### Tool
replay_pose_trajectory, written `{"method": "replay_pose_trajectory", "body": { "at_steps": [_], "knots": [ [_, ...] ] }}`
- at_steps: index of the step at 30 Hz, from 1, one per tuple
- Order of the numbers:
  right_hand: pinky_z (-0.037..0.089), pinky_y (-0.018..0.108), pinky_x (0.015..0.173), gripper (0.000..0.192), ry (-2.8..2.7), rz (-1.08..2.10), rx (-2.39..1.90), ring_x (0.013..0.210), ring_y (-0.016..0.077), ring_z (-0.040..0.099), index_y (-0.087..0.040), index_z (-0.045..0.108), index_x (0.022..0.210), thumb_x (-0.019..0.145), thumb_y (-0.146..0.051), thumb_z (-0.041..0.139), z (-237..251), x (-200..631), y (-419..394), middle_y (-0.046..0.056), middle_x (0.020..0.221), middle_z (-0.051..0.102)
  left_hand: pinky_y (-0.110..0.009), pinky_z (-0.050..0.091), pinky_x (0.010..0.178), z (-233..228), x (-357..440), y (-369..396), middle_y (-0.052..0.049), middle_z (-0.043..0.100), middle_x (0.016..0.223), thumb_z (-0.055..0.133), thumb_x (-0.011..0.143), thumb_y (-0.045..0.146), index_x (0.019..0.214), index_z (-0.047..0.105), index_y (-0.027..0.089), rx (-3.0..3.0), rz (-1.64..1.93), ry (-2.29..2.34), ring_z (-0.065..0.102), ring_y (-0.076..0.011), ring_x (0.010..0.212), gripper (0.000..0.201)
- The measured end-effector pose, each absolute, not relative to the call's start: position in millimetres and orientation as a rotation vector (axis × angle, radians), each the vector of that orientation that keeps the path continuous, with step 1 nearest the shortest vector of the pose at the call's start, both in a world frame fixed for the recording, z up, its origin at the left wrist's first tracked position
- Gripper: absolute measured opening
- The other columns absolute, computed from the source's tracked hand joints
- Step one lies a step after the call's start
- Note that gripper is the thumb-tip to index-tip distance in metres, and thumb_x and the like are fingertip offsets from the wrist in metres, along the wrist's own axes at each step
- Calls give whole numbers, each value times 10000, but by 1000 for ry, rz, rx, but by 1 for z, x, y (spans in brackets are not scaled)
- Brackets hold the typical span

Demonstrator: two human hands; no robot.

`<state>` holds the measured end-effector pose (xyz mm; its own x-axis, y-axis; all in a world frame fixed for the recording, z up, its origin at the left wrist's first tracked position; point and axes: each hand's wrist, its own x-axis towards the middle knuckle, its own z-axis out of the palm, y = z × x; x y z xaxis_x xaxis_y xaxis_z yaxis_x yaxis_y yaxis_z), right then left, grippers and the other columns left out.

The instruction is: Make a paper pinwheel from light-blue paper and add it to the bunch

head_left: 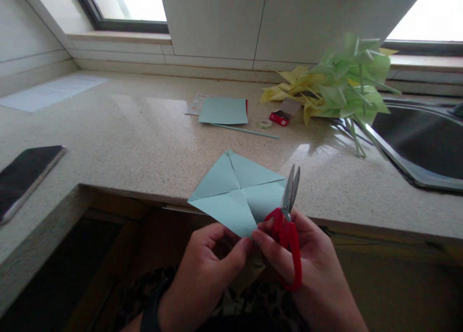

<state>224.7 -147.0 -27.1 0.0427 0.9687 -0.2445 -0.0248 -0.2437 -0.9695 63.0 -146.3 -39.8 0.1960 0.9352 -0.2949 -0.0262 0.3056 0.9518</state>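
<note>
A light blue paper square with crossed diagonal creases is held in front of the counter edge. My left hand pinches its near corner between thumb and fingers. My right hand holds red-handled scissors, blades shut and pointing up beside the paper's right side; its fingertips also touch the paper's near corner.
On the speckled counter lie more blue sheets, a blue straw, a tape roll, a small red box and yellow and green paper pinwheels. A phone lies at left, a sink at right.
</note>
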Motion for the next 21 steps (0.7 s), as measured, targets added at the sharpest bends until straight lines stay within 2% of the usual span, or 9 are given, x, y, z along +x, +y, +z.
{"method": "replay_pose_trajectory", "body": {
  "at_steps": [6,12,18,21],
  "knots": [
    [464,232,557,265,-1033,1360,-1392,626,129,546,-225,652,837,738,-366,852,-27,225,-146,-17,734,650,-283,540,676,-42,63,-148,-74,761,811,715,869,490,851,760,163,1053,890,1158,678,-207,749,331],
    [448,237,542,295,-1012,1405,-1384,619,133,534,-228,639,858,772,-439,827,-28,228,-148,-9,727,629,-245,524,640,-40,65,-147,-70,768,821,726,859,462,854,752,156,979,896,1143,679,-187,733,307],
    [369,215,483,325,-1091,1565,-1364,544,104,405,-217,589,734,811,-467,782,-25,255,-152,-34,621,496,-195,473,562,-38,62,-144,-50,749,748,707,867,376,814,742,154,969,937,1156,627,-131,635,231],
    [414,231,484,329,-1207,1643,-1398,565,135,469,-233,597,711,776,-486,798,-27,270,-160,-7,649,547,-182,440,512,-37,61,-144,-49,730,718,711,851,382,796,730,147,921,929,1178,589,-118,593,241]
  ]
}}
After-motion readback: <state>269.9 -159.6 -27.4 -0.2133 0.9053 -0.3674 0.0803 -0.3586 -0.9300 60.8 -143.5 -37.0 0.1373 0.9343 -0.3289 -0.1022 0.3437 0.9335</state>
